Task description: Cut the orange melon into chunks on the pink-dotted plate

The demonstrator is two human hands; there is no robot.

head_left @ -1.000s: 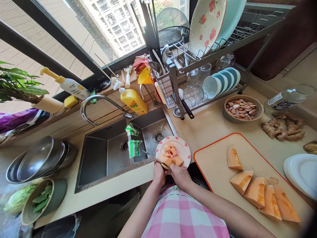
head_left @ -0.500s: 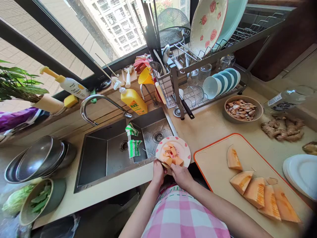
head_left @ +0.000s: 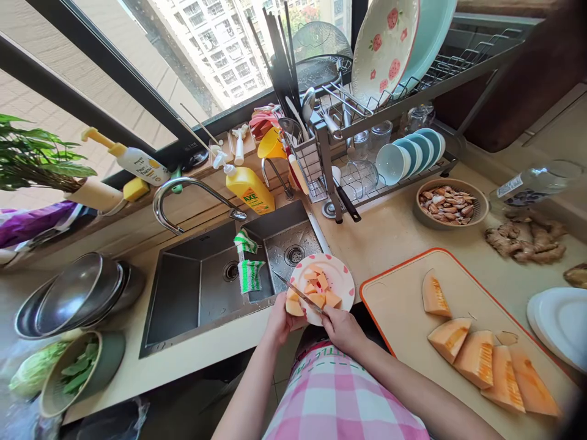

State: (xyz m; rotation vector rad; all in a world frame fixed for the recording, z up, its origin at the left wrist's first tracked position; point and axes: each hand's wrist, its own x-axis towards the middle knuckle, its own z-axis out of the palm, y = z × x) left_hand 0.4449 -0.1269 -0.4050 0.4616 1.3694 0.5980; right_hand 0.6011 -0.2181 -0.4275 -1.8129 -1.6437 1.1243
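Note:
My left hand [head_left: 279, 321] grips the near left rim of a white plate [head_left: 343, 277] with small red-pink dots, holding it out over the edge of the sink. Cut cubes of orange melon [head_left: 317, 292] lie heaped on the plate. My right hand [head_left: 343, 330] is closed around the handle of a kitchen knife [head_left: 298, 294], and the handle is hidden in my fingers. Its thin steel blade lies across the melon, with the tip past the plate's rim. To my right, peeled melon wedges [head_left: 477, 360] rest on an orange-edged cutting board [head_left: 394, 305].
A double steel sink [head_left: 183, 299] lies below and left of the plate, with striped sponges [head_left: 250, 275] on its divider. Behind it are a tap, yellow dish soap and a dish rack. A bowl of shrimp, ginger, steel bowls and a white plate sit on the counter.
The knife has slid right across the plate, further over the melon. My left hand has shifted left along the rim, and the hands stand a little further apart.

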